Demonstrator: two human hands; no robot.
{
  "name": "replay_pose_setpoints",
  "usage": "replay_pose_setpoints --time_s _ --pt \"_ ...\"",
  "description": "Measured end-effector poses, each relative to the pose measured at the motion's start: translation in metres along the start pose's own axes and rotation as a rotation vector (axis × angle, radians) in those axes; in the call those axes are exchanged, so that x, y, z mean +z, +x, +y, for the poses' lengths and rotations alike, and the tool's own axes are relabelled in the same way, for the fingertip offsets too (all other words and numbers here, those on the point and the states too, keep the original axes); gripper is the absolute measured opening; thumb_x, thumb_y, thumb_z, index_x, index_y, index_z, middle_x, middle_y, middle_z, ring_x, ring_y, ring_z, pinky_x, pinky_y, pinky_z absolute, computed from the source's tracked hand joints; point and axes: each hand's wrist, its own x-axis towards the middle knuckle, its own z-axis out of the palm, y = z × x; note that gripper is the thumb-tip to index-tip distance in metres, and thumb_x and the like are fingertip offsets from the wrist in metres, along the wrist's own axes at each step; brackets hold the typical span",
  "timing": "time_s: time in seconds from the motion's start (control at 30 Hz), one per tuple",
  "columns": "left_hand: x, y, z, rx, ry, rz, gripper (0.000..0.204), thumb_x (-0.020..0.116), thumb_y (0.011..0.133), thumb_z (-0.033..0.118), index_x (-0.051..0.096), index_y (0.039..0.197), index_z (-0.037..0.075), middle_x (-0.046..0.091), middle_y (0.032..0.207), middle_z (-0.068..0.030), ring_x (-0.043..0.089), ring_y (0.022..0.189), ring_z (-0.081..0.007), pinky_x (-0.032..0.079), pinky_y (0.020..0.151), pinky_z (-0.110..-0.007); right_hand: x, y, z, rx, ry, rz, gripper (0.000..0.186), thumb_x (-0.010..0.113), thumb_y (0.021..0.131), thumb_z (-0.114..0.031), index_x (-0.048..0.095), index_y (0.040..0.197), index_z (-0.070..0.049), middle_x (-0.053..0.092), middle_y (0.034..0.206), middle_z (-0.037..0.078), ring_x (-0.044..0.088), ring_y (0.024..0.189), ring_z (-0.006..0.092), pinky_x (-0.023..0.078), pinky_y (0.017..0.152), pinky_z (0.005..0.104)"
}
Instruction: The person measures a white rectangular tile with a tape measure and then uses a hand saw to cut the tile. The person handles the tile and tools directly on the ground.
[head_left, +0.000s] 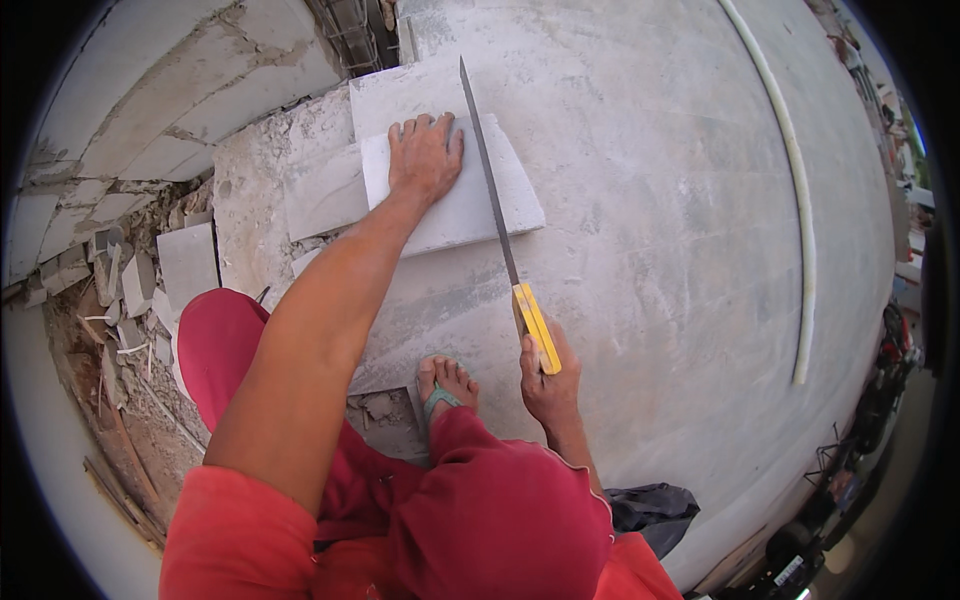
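Observation:
A white lightweight block (pixel 500 195) lies on the grey concrete surface, partly over other flat pale slabs. My left hand (pixel 425 158) presses down on its top, palm down with the fingers spread. In my right hand (pixel 552 385) is a hand saw (pixel 487 165), its yellow handle wrapped by my fingers. The long, dark blade points away from me and lies across the block, just right of my left hand. How deep the blade sits in the block I cannot tell.
Another pale slab (pixel 385 95) lies beyond the block. Broken block pieces and rubble (pixel 125 280) fill the left side, below a block wall (pixel 170 90). A long pale pipe (pixel 795 180) lies at right. My sandalled foot (pixel 445 385) stands near the block; a black bag (pixel 655 508) lies by my right side.

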Motion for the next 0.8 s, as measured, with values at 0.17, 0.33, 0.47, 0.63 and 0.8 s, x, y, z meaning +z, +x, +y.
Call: replay_pose_setpoints --time_s 0.17,0.33,0.47,0.63,0.8 --pt "-0.006 0.005 -0.002 -0.045 -0.02 -0.104 0.049 0.048 0.111 0.04 0.063 0.149 0.013 0.064 0.142 -0.0179 0.054 0.139 -0.0341 0.025 0.127 -0.056 0.005 0.033 -0.015 0.013 0.035 -0.025 0.034 0.058 0.109 -0.011 0.065 0.14 0.003 0.071 0.1 0.013 0.064 0.082 0.0174 0.055 0.076 0.0352" --pt "0.0 0.003 -0.003 -0.029 -0.035 -0.03 0.051 0.049 0.111 0.04 0.064 0.15 0.01 0.064 0.142 -0.0182 0.054 0.139 -0.035 0.026 0.126 -0.056 -0.004 0.04 -0.006 0.013 0.165 -0.035 0.042 0.059 0.106 -0.013 0.062 0.144 0.004 0.074 0.097 0.018 0.073 0.083 0.0226 0.058 0.078 0.0353" --pt "0.01 0.007 0.012 -0.07 -0.028 -0.032 0.051 0.047 0.112 0.038 0.062 0.151 0.01 0.062 0.146 -0.0184 0.049 0.146 -0.0355 0.02 0.13 -0.061 0.002 0.043 0.004 -0.155 0.147 0.054 0.042 0.057 0.106 -0.014 0.062 0.143 0.006 0.073 0.101 0.021 0.072 0.085 0.0225 0.058 0.078 0.0355" --pt "0.026 -0.001 -0.007 -0.137 0.105 0.105 0.051 0.044 0.113 0.034 0.058 0.154 0.008 0.059 0.149 -0.0185 0.044 0.15 -0.0362 0.017 0.13 -0.065 0.002 0.005 -0.008 0.003 0.087 -0.051 0.039 0.056 0.108 -0.014 0.064 0.139 0.007 0.072 0.111 0.021 0.068 0.096 0.0252 0.055 0.086 0.0375" --pt "0.011 0.002 0.018 -0.124 0.009 -0.038 0.049 0.044 0.113 0.031 0.058 0.152 0.005 0.059 0.149 -0.0176 0.046 0.149 -0.0362 0.018 0.129 -0.067 -0.036 -0.064 0.006 0.093 -0.003 -0.007 0.036 0.059 0.108 -0.017 0.067 0.136 0.005 0.072 0.104 0.018 0.068 0.087 0.0222 0.054 0.081 0.0353"
